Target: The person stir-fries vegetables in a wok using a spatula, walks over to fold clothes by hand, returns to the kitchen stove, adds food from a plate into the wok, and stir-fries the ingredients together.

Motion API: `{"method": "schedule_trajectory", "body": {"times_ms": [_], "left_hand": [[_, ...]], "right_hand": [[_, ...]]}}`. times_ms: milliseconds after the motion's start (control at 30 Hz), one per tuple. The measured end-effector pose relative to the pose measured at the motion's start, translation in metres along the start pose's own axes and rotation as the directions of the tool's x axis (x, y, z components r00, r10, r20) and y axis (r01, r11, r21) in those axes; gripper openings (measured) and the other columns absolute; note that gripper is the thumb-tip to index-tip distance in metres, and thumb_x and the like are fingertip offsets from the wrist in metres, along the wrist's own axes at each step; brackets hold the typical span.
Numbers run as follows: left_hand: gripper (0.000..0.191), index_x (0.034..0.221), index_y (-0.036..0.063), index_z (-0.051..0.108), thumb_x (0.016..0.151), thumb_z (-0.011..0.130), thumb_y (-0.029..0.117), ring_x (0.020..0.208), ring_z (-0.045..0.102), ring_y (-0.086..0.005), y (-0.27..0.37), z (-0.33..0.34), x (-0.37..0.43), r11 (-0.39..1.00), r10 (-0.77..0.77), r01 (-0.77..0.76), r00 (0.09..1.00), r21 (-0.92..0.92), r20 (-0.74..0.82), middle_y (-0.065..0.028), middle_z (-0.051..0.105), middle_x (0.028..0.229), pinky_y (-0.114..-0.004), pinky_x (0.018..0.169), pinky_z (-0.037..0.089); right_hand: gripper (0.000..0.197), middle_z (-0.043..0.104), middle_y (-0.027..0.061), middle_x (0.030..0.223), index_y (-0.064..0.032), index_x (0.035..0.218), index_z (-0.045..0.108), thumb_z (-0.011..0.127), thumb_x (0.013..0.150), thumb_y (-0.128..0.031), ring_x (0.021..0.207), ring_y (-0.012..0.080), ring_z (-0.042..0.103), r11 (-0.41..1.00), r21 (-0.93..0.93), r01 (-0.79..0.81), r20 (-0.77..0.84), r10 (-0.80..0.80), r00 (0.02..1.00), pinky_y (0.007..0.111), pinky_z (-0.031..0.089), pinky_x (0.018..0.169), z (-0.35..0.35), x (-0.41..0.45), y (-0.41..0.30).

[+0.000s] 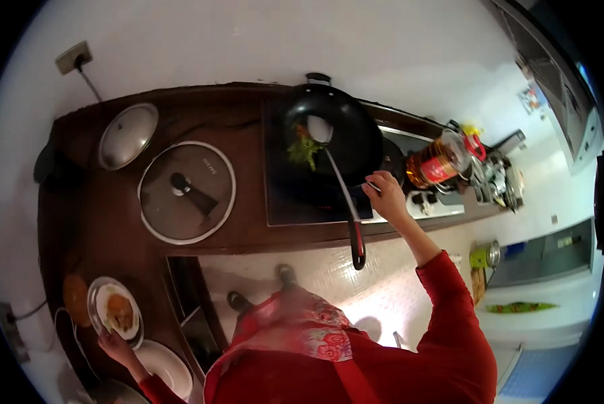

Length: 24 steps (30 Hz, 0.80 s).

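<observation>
A black wok sits on the dark cooktop, with green vegetables and some orange bits at its left side. A metal ladle rests in it, its black and red handle sticking out past the counter edge. My right hand is just right of that ladle, its fingers bent near the wok's front rim; whether it holds something small is unclear. At the lower left, my left hand touches the near rim of a metal dish that bears a plate of food. Its grip is partly hidden.
A glass lid with an upright handle and a domed metal lid lie left of the cooktop. An oil bottle stands right of the wok. A white bowl is beside my left forearm.
</observation>
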<state>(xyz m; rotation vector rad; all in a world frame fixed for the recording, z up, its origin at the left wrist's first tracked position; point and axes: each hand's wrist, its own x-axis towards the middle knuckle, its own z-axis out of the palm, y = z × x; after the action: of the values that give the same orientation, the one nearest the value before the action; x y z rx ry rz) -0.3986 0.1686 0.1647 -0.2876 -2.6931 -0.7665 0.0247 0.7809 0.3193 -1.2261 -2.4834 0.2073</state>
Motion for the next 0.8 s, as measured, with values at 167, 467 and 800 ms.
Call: {"method": "schedule_trajectory", "body": {"times_ms": [167, 467, 800], "left_hand": [[0.025, 0.109, 0.0014, 0.058, 0.084, 0.057, 0.006, 0.083, 0.055, -0.0179, 0.077, 0.017, -0.044, 0.913, 0.185, -0.016, 0.908, -0.408, 0.376, -0.0094, 0.055, 0.103, -0.028, 0.066, 0.046], [0.020, 0.102, 0.0020, 0.061, 0.083, 0.058, 0.006, 0.085, 0.059, -0.0164, 0.258, 0.066, -0.154, 0.769, 0.427, 0.235, 0.503, -0.595, 0.751, -0.0073, 0.060, 0.093, -0.027, 0.072, 0.046], [0.021, 0.104, -0.0004, 0.060, 0.085, 0.059, 0.008, 0.082, 0.057, -0.0132, 0.353, 0.090, -0.204, 0.782, 0.429, 0.238, 0.466, -0.576, 0.774, -0.0076, 0.062, 0.094, -0.024, 0.072, 0.045]], "right_hand": [[0.019, 0.063, 0.0159, 0.074, -0.0080, 0.079, 0.065, 0.061, 0.078, -0.027, 0.073, 0.0345, 0.061, 0.901, -0.165, -0.400, 0.076, 0.416, 0.906, 0.043, 0.048, 0.063, 0.019, -0.040, 0.028], [0.017, 0.063, 0.0190, 0.080, -0.0064, 0.087, 0.068, 0.059, 0.080, -0.019, 0.075, 0.0364, 0.061, 0.921, -0.048, -0.388, 0.246, 0.387, 0.889, 0.042, 0.048, 0.064, 0.053, -0.102, 0.090], [0.058, 0.060, 0.0153, 0.061, -0.0071, 0.132, 0.039, 0.057, 0.078, -0.021, 0.053, 0.0318, 0.059, 0.987, -0.156, -0.025, 0.485, 0.099, 0.869, 0.042, 0.046, 0.049, 0.047, -0.105, 0.057]]}}
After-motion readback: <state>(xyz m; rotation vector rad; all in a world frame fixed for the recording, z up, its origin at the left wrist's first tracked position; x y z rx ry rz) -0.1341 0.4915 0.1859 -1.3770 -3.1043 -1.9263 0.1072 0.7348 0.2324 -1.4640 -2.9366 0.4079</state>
